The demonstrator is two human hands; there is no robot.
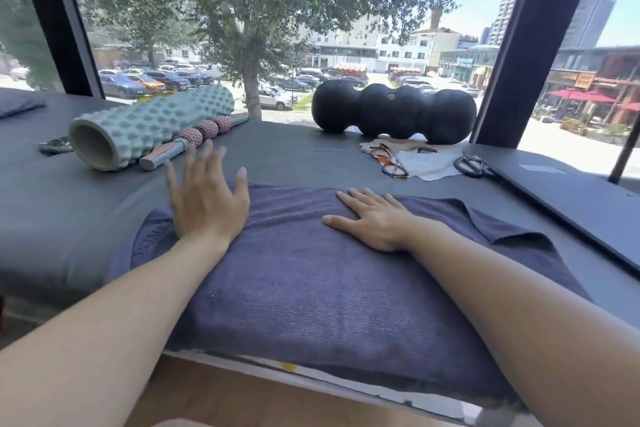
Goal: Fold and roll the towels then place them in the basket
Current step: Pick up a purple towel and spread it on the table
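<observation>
No grip: left hand (207, 198) lifted, fingers spread; right hand (370, 218) flat, pressing towel (311, 288) at frame centre on counter (294, 156). Best smoothed flat, edges squared, before rolling. Basket unseen.

Bright daylight from the window, wide-angle bend at the edges.

Sun floods in through the window (311, 28) across the top of the frame; sky at the upper right and pavement at the right edge are washed out nearly white. The dark desk (294, 156) carries a soft sheen and short shadows under the things on it. The left hand (207, 198) is slightly smeared at the fingertips. The window frames (540, 45) lean inward and the forearms swell toward the lower corners. The centre is sharp; the far left softens.
</observation>
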